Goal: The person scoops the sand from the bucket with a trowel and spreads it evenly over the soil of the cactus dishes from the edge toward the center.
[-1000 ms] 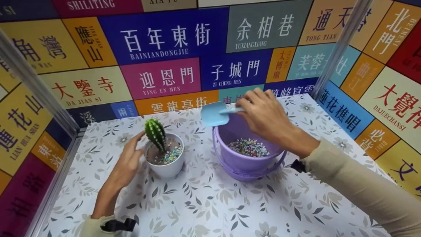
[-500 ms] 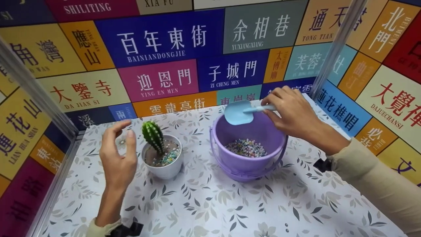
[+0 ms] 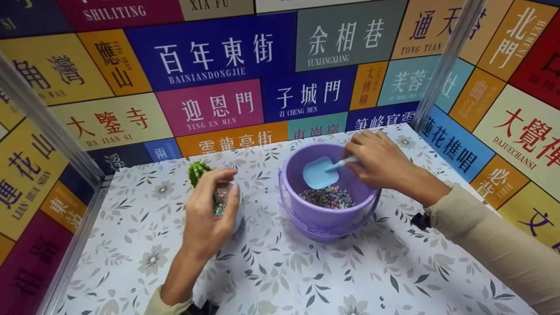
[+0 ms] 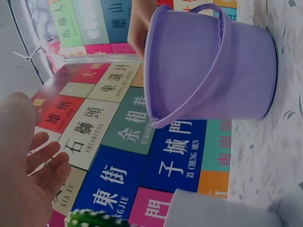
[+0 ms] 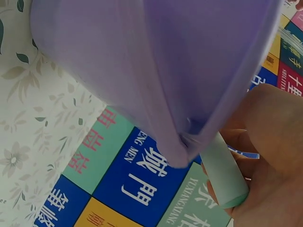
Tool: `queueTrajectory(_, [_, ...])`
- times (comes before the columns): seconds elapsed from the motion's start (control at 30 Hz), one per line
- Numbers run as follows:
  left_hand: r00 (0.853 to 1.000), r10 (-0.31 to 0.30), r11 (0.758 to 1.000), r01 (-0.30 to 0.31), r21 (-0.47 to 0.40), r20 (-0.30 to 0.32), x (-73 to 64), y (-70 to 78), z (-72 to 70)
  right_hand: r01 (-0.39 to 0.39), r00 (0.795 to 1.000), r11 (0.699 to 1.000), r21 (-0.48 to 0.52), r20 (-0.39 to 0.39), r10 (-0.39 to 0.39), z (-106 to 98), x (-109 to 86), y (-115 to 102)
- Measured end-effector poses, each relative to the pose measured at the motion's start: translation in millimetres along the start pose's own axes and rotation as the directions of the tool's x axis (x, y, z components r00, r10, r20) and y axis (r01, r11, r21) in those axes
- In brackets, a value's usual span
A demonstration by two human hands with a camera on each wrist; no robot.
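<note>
My right hand [image 3: 383, 162] grips the handle of a light blue toy shovel [image 3: 321, 173]. The shovel's blade hangs inside the purple bucket [image 3: 326, 214], just over a layer of small coloured pebbles [image 3: 328, 197]. In the right wrist view the fingers wrap the pale shovel handle [image 5: 221, 172] beside the bucket rim. My left hand [image 3: 209, 216], fingers loosely bent and holding nothing, is in front of the potted cactus [image 3: 197, 171] and hides much of it. In the left wrist view that hand [image 4: 28, 165] is apart from the white pot [image 4: 213, 210].
A white tablecloth [image 3: 271, 271] with a leaf and flower print lies under the pot and bucket. Colourful panels with printed characters [image 3: 210, 57] stand close behind and on both sides, joined by metal posts [image 3: 450, 65]. The bucket's handle [image 4: 208, 85] hangs down.
My left hand drew back left from the cactus, then moved right in front of the pot. My right hand carried the shovel rightward, then lowered its blade into the bucket.
</note>
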State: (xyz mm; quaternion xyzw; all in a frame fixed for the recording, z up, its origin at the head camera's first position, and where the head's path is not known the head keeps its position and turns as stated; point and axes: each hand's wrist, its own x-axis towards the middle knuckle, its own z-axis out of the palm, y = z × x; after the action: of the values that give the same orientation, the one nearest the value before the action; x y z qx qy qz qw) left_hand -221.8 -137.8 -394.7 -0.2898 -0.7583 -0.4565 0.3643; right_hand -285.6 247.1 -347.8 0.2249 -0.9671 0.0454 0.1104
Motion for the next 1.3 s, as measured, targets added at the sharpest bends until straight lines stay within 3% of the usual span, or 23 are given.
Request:
queueTrajectory(0.3, [0.987,-0.060,0.998,0.062,-0.005,0.147,6.5,-12.1,37.2,0.085,0.996,0.994,-0.070,0.033,-0.083,14,10.3,-5])
queueTrajectory(0.77, [0.942,-0.197,0.975,0.218,-0.048,0.272,13.3,-33.2,94.8,0.159,0.987,0.958,-0.238,0.029,-0.157,30,19.8,-9])
queueTrajectory(0.9, [0.909,-0.265,0.939,0.319,-0.128,0.322,11.5,-40.1,110.1,0.183,0.983,0.942,-0.281,0.036,-0.180,34,23.3,-10])
queueTrajectory(1.0, [0.873,-0.324,0.884,0.416,-0.211,0.365,6.1,-45.2,118.7,0.195,0.980,0.929,-0.315,0.035,-0.194,37,25.4,-11])
queueTrajectory(1.07, [0.856,-0.349,0.849,0.461,-0.257,0.380,2.8,-47.9,122.2,0.201,0.979,0.920,-0.337,0.028,-0.204,39,25.9,-10])
queueTrajectory(1.17, [0.849,-0.365,0.819,0.488,-0.302,0.381,-0.4,-49.4,124.6,0.215,0.974,0.903,-0.371,0.010,-0.228,41,25.9,-8])
queueTrajectory(1.3, [0.847,-0.369,0.804,0.498,-0.326,0.382,-2.4,-48.3,126.3,0.229,0.968,0.884,-0.408,0.002,-0.250,44,25.2,-7])
